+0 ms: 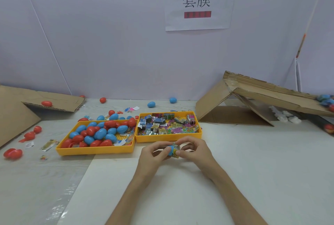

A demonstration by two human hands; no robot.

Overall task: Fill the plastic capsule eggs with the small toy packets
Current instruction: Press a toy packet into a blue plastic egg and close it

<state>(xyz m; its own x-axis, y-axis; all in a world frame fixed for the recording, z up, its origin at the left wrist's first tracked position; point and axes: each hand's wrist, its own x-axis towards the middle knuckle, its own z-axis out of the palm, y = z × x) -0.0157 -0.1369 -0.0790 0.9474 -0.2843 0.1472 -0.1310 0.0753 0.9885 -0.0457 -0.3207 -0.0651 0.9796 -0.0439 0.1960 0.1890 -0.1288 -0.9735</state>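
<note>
My left hand [155, 154] grips a blue capsule egg [171, 149] just in front of the two yellow trays. My right hand [193, 149] pinches a small toy packet [176, 153] against the egg's open side; the packet sticks out of the egg. The left yellow tray [94, 149] holds several blue and red capsule eggs [101, 132]. The right yellow tray [168, 139] holds several small toy packets [169, 123]. Both hands meet over the white table, fingers curled around the egg and packet.
Loose red eggs [13, 153] and packets lie at the table's left, and blue eggs [151, 104] near the wall. A cardboard flap [45, 102] sits at the far left. At the right a cardboard ramp [262, 94] carries eggs [325, 98] at its lower end.
</note>
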